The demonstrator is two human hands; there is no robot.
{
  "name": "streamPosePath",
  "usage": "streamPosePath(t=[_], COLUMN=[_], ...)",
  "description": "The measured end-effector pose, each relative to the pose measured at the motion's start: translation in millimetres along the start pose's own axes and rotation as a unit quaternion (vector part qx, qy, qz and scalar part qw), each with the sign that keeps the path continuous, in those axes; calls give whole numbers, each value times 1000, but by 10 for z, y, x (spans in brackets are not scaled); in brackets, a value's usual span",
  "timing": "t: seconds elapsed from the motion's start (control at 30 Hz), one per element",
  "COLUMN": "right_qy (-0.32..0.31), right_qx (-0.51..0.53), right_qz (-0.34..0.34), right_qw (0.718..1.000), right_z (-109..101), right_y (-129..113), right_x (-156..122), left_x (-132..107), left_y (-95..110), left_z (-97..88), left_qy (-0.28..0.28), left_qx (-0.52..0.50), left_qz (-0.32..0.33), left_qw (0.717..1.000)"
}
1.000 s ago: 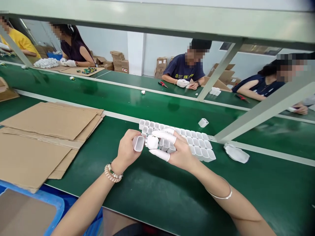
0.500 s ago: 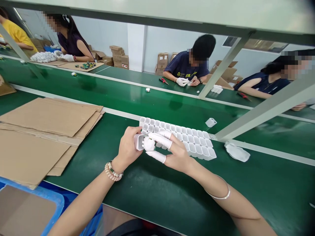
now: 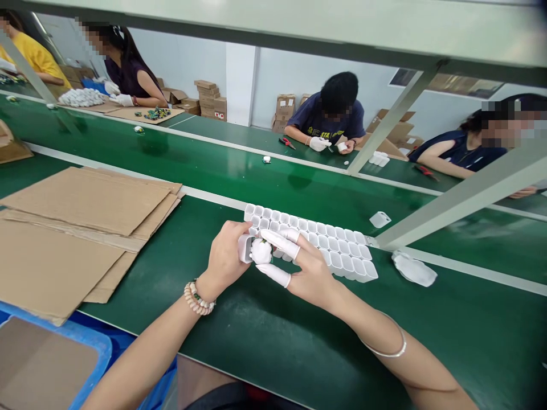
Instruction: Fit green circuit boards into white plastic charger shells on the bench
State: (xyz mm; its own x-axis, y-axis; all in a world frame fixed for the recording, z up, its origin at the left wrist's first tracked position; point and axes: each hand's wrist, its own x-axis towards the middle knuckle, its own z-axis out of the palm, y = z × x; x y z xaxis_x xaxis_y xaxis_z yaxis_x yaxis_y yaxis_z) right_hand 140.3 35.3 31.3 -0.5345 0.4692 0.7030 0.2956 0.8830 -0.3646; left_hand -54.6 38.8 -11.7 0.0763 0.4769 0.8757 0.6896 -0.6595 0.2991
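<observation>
My left hand (image 3: 225,251) is closed around a small white box-shaped plastic housing (image 3: 245,249), its open end turned to the right. My right hand (image 3: 311,266), with white finger covers on its thumb and fingers, pinches a white rounded part (image 3: 261,251) with a bit of green at its edge. That part sits right at the housing's mouth; whether any of it is inside I cannot tell. Just behind both hands, rows of similar white housings (image 3: 346,245) stand with their open ends up, some hidden by my right fingers.
Flattened cardboard (image 3: 85,199) lies at left, above a blue bin (image 3: 100,341). A white pouch-like item (image 3: 414,269) rests by a slanted metal post (image 3: 461,188). On the green belt beyond are a loose white housing (image 3: 380,219) and small parts (image 3: 266,160). Co-workers sit across.
The small parts and the loose housing on the belt have shifted right. My hands keep nearly the same pose, with the rounded part still at the housing's mouth.
</observation>
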Motion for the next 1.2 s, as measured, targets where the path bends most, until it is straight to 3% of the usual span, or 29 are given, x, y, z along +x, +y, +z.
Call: streamPosePath(t=[0.27,0.5,0.77,0.93,1.2], right_qy=[22,36,44,54,-32], right_qx=[19,16,5,-36,-129], right_qz=[63,72,64,5,-25], right_qw=[998,997,997,998,991], right_z=[-17,-9,75,95,137], right_y=[-123,-189,-152,-82,-148], right_x=[74,71,18,-15,-79], left_x=[-26,-13,-23,-41,-54], left_y=[-4,19,39,69,124], left_z=[3,11,30,23,4], left_qy=[-8,-6,-2,-6,21], left_qx=[0,17,18,-7,-6], left_qz=[-8,-1,2,-20,-91], left_qw=[1000,1000,1000,1000,996])
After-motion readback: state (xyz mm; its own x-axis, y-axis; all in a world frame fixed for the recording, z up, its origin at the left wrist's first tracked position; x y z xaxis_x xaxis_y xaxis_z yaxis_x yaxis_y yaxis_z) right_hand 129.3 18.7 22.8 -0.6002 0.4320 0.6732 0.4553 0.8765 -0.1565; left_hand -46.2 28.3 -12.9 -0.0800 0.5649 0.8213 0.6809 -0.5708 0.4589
